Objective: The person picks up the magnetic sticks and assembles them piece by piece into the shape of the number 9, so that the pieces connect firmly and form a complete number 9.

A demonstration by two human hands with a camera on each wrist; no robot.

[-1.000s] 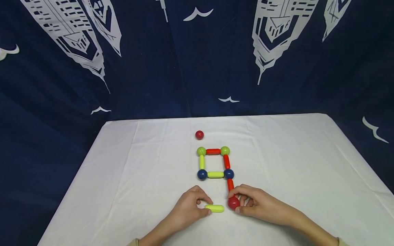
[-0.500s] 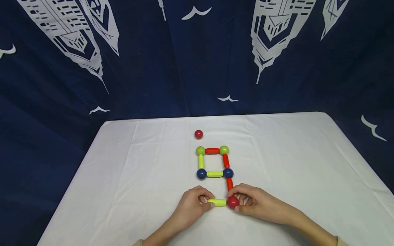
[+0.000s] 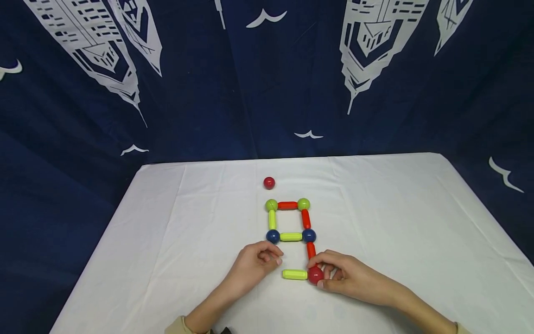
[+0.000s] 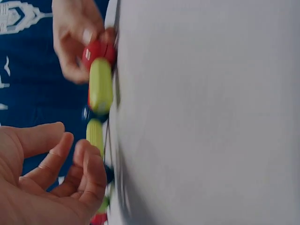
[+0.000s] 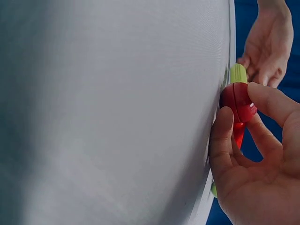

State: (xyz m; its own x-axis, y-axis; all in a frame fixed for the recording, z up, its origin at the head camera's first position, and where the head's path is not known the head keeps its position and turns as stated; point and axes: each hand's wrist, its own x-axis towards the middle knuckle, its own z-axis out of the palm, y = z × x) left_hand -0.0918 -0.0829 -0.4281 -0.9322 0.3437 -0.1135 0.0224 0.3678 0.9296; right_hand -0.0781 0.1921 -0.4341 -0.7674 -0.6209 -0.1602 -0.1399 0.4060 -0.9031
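Observation:
My right hand (image 3: 350, 279) pinches a red ball (image 3: 315, 275) between thumb and fingers at the near right corner of a ball-and-rod figure. A yellow-green rod (image 3: 295, 274) points left from that ball, its end against it. Above, a red rod (image 3: 311, 250) links the ball to a dark blue ball (image 3: 308, 235). My left hand (image 3: 255, 264) holds nothing; its fingers are loosely bent, just left of the rod's free end. In the left wrist view a gap shows between the left hand (image 4: 56, 173) and the rod (image 4: 101, 86).
Farther back, a square of rods joins two green balls (image 3: 303, 204) and two blue balls (image 3: 273, 236). Behind it lies a loose red ball (image 3: 269, 183). A white cloth covers the table (image 3: 200, 208); a dark blue printed curtain (image 3: 250, 93) hangs beyond its far edge.
The left hand brought the yellow-green rod up to the red ball, then let it go and drew back to the upper left. The right hand stayed on the red ball.

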